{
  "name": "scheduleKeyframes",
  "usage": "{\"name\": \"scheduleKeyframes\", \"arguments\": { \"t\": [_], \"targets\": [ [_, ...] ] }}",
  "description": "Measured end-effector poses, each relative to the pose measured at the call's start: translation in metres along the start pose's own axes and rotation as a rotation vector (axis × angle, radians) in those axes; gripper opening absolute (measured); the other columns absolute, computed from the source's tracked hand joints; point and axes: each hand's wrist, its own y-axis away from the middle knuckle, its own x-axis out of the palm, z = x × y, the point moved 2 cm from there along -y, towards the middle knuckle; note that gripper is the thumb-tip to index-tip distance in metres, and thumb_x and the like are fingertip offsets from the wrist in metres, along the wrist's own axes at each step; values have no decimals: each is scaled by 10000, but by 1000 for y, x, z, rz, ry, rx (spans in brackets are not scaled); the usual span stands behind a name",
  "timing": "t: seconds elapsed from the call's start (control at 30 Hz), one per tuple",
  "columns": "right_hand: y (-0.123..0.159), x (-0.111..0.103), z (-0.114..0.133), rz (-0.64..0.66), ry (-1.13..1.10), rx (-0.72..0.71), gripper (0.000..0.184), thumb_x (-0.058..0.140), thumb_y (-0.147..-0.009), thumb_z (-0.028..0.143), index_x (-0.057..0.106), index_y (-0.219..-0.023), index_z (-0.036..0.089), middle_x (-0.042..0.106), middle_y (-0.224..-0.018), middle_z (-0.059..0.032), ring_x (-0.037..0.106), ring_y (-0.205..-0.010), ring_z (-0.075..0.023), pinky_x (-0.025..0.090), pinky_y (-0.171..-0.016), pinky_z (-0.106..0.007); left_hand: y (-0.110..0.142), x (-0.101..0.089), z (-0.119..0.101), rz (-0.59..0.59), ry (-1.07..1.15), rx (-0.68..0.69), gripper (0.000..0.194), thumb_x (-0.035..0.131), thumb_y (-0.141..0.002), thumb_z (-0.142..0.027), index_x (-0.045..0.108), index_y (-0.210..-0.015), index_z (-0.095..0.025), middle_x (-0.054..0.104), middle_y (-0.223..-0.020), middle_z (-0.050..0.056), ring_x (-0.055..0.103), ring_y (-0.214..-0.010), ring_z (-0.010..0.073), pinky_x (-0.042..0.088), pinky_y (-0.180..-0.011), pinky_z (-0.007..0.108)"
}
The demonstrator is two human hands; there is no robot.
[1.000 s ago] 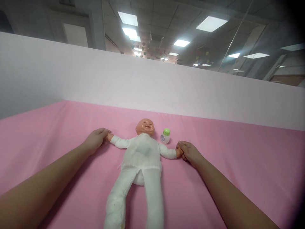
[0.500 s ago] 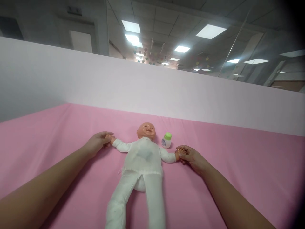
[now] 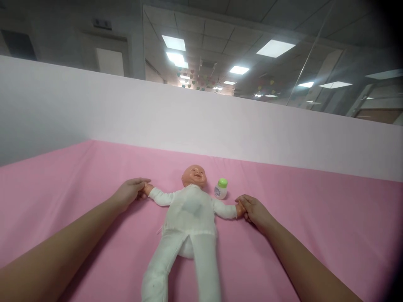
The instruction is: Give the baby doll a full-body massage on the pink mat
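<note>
At the fingers (image 3: 141, 180): left hand (image 3: 129, 194) and right hand (image 3: 256, 213) each clasp one hand of the doll (image 3: 192, 220), thumb on one side, fingers on the other; the left forefinger reaches out straight.
Grip risk: those little hands look smooth and hard, so a light pinch could slip off if an arm were pulled.
Sleeves (image 3: 161, 197): thin white cloth, snug to the wrist; an uneven tug would probably twist the trunk.
Doll: face up on the sheet (image 3: 267, 268), midway between the two hands, arms spread; glossy round head (image 3: 192, 176), padded-looking body, legs running out of sight towards me.
Chest: greyish patch, on the cloth or under it, I can't tell.
Bottle (image 3: 221, 189): squat, rounded, cloudy, with a lime cap, beside the head and near the right hand; a careless sweep of that hand might topple it.
Sheet: pink, smooth, faintly creased; dragging the doll could ruck it up.
Panel (image 3: 208, 126): flat, white, matte, past the head.
Beyond: what looks like glass, with bright square lights (image 3: 276, 48) showing overhead.
</note>
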Motion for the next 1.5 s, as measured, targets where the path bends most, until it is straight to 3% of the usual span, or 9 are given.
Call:
{"name": "scheduleKeyframes", "arguments": {
  "t": [0.13, 0.23, 0.47, 0.8, 0.97, 1.1, 1.27, 1.4, 1.5],
  "targets": [
    [1, -6, -4, 91, -236, 15, 436, 704, -898, 494, 649, -1216, 202, 619, -679, 4, 512, -556, -123, 421, -529, -249, 4, 3, -3, 14, 59, 15, 677, 821, -707, -432, 640, -1288, -136, 721, -850, 61, 621, -639, 164, 474, -607, 295],
    [6, -7, -1, 191, -408, 39, 483, 815, -840, 416, 668, -1241, 190, 664, -862, -40, 571, -687, -126, 496, -637, -254, 7, 4, -6, 3, 73, 20, 695, 847, -684, -387, 628, -1289, -124, 714, -835, 55, 630, -656, 169, 479, -617, 296],
    [13, 6, 10, 169, -343, 24, 455, 895, -752, 383, 692, -1103, 175, 566, -679, 25, 401, -504, -57, 303, -445, -189, 9, 6, -8, 25, 62, 82, 499, 866, -680, -364, 669, -1085, -150, 723, -852, 57, 622, -632, 153, 468, -577, 270],
    [7, 12, 4, 74, -192, -18, 387, 770, -830, 543, 584, -808, 204, 502, -602, 58, 328, -444, -61, 218, -420, -225, 1, 7, 0, -49, -50, 73, 393, 720, -824, -573, 633, -829, -190, 657, -638, 20, 576, -542, 152, 460, -523, 264],
    [-1, 10, -5, 21, -195, -28, 449, 621, -896, 652, 629, -887, 203, 532, -617, 42, 313, -416, -65, 217, -400, -228, -1, 7, 1, -69, 9, 32, 371, 732, -790, -495, 681, -966, -173, 685, -678, 43, 597, -554, 172, 486, -538, 288],
    [1, 7, -3, 45, -274, -12, 422, 693, -872, 603, 659, -1009, 206, 481, -584, 59, 354, -447, -78, 240, -421, -212, -1, 5, 0, -15, 61, 13, 480, 797, -730, -438, 689, -1102, -156, 696, -725, 48, 614, -585, 171, 476, -545, 277],
    [9, 0, 6, 193, -415, 38, 501, 842, -807, 401, 657, -1237, 222, 676, -849, -31, 562, -618, -120, 472, -582, -265, 1, 0, -3, 42, 89, 24, 687, 891, -666, -397, 668, -1268, -154, 722, -820, 60, 657, -666, 181, 497, -606, 286],
    [10, -2, 8, 232, -419, 24, 476, 887, -754, 334, 670, -1161, 216, 708, -1049, -64, 560, -605, -94, 472, -571, -260, 5, 2, -8, 58, 85, 16, 657, 916, -641, -401, 693, -1208, -157, 733, -843, 68, 663, -678, 183, 491, -593, 277],
    [11, 3, 11, 233, -360, 4, 430, 882, -755, 367, 654, -1078, 197, 686, -883, -18, 527, -554, -83, 433, -523, -239, 6, 4, -12, 41, 59, 10, 499, 897, -665, -431, 728, -1058, -175, 715, -765, 43, 630, -608, 156, 453, -533, 247]
  ]
}}
